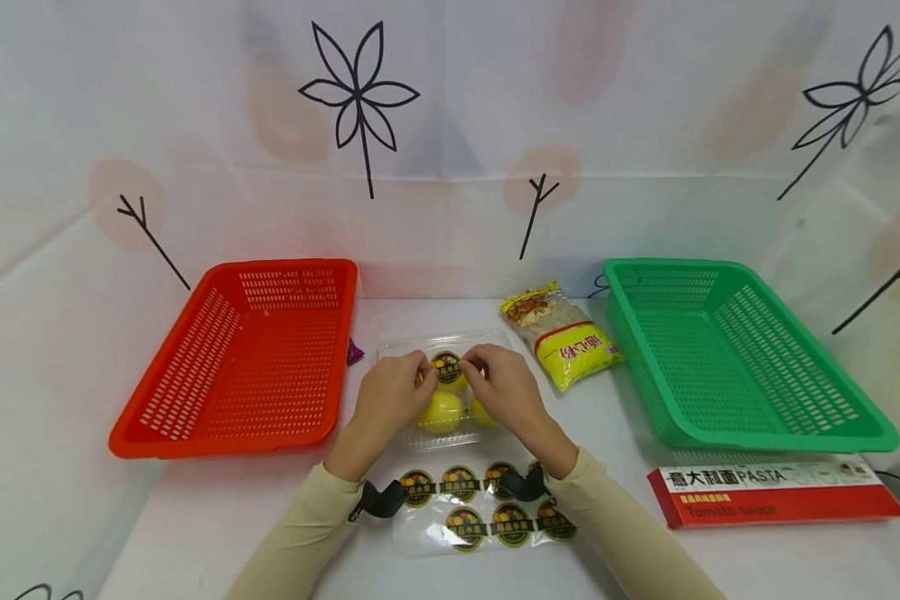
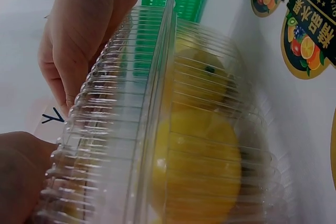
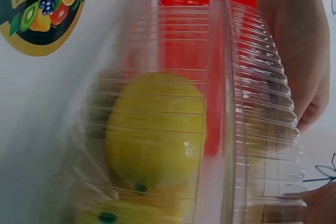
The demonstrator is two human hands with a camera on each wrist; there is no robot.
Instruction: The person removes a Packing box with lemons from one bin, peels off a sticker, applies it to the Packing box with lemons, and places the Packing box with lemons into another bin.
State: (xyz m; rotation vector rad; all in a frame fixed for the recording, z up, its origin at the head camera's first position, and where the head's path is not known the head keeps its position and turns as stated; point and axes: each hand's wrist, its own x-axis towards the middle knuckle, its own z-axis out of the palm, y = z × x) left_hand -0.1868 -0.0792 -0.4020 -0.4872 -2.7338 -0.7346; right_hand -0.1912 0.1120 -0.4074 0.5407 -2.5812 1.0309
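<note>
A clear plastic clamshell box (image 1: 461,439) with a ribbed lid stands on the table, its lid down over yellow lemons (image 1: 441,412). Over the top of the lid is a round black-and-gold fruit sticker (image 1: 446,367). My left hand (image 1: 393,390) pinches the sticker's left edge between thumb and forefinger. On the opposite side, my right hand (image 1: 506,387) pinches its right edge. Both wrist views look through the box's side at the lemons (image 2: 197,166); there, the lid's ribs partly hide the fingertips.
A sheet of similar stickers (image 1: 487,546) lies in front of the box. Left stands a red basket (image 1: 270,367), with a purple packet (image 1: 355,352) beside it. To the right are a yellow pasta bag (image 1: 566,337), a green basket (image 1: 720,333) and a red-and-white pasta box (image 1: 780,496).
</note>
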